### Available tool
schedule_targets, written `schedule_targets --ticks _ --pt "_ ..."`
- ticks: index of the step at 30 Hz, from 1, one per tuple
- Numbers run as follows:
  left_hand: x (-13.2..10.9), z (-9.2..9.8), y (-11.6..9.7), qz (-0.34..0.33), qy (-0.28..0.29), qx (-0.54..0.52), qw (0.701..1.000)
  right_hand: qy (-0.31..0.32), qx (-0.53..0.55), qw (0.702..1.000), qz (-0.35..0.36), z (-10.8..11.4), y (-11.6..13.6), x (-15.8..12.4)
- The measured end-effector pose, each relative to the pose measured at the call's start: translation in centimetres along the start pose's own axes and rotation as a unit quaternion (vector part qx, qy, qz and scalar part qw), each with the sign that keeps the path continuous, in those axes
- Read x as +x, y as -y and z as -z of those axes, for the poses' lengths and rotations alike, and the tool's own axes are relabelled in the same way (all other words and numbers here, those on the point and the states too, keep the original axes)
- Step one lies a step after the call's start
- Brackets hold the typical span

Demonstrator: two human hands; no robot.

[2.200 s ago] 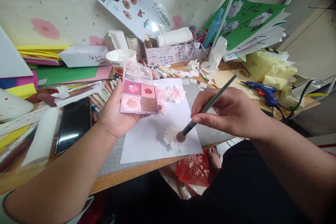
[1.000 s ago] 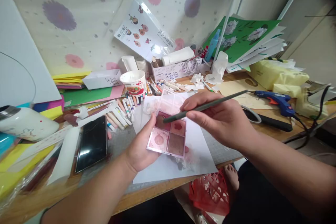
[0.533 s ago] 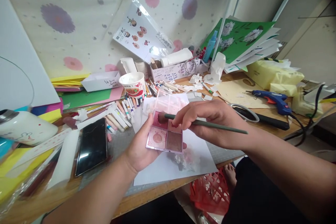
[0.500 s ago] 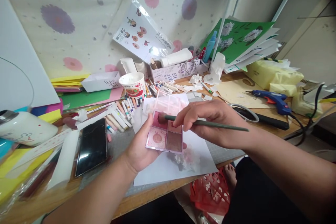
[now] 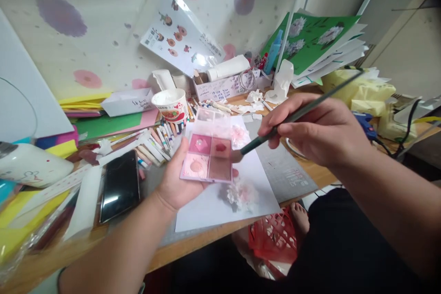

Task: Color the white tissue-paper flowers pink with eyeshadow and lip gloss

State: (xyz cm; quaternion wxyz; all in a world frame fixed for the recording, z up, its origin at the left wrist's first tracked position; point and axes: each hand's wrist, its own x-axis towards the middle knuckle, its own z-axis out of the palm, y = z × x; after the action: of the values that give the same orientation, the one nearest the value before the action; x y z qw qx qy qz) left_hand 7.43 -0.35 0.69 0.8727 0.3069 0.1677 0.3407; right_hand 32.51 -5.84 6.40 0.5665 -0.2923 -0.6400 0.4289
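My left hand [image 5: 179, 179] is closed around a small makeup palette [image 5: 208, 150], its thumb along the left edge and a fingertip showing at the right. The palette has pink, red, pale and brown pans, and its clear lid is raised at the back. Between the fingers of my right hand [image 5: 310, 131] is a dark-handled brush [image 5: 292, 118], slanting down left. Its soft tip is by the palette's right edge; whether they touch I cannot tell. Below lies a white paper sheet [image 5: 196, 213] with a pale pink paper flower [image 5: 242, 194] and another flower [image 5: 239, 135] partly behind the palette.
Left of the sheet lie a black phone [image 5: 119, 186] and many markers [image 5: 156, 147]. A paper tub [image 5: 169, 103] stands behind them. A white bottle [image 5: 32, 164] is at far left. On the right, a blue glue gun [image 5: 364, 124] is partly hidden by my right arm.
The brush has moved off the upper-left pink pan to the palette's right edge, its handle now raised. My right hand has shifted right and up. The view has shifted slightly.
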Motion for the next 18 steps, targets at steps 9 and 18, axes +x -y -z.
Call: schedule_targets --ticks 9,18 --pt "0.4 -0.4 -1.0 -0.077 -0.069 0.050 0.993 0.139 -0.202 0.965 -0.098 -1.5 0.3 -1.1" --pt "0.8 -0.4 -1.1 -0.079 -0.069 0.066 0.992 0.118 -0.211 0.966 -0.088 -2.3 -0.5 -1.1"
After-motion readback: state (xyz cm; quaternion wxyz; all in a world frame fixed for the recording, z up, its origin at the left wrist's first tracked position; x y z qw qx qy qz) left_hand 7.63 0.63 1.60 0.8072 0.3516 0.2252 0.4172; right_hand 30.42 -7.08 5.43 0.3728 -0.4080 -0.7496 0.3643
